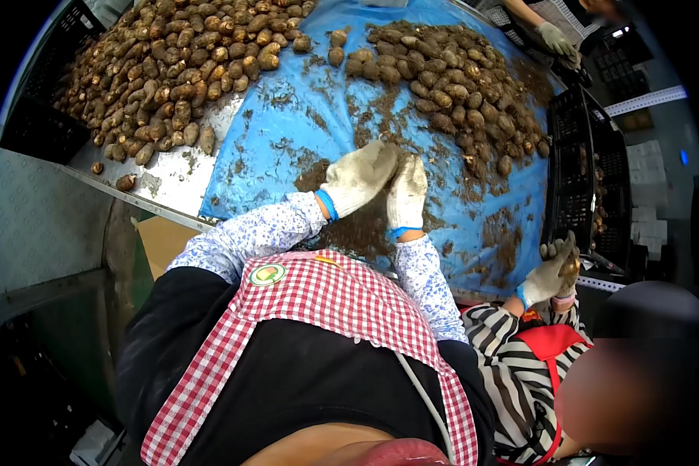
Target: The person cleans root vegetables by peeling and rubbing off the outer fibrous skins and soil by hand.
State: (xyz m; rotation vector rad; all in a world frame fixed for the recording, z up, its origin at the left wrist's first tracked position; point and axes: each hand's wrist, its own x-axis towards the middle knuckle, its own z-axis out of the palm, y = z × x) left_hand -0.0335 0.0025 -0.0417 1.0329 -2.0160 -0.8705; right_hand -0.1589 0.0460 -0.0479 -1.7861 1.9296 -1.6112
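Where the left hand [361, 177] and the right hand [408, 190] meet over the blue sheet [276, 136], both are found in soiled white gloves. The left hand's fingers are drawn together and angled toward 1 o'clock; the right hand's are bent in against them, pointing toward 12 o'clock. Whether anything is pinched between them cannot be determined, as the gloves conceal it. Loose soil [357, 237] lies directly beneath, at 6 o'clock.

Taken from the hands, the brown tubers are recorded in two main heaps: the left heap [182, 74] at 10 o'clock, partly on bare metal [186, 172], and the right heap [462, 85] at 1 o'clock, on the sheet and visibly dirtier. Black crates [573, 167] stand at 3 o'clock. A co-worker's gloved hands [546, 279] are noted at 4 o'clock, and another person's gloved hand [558, 40] at 2 o'clock, beyond the right heap.
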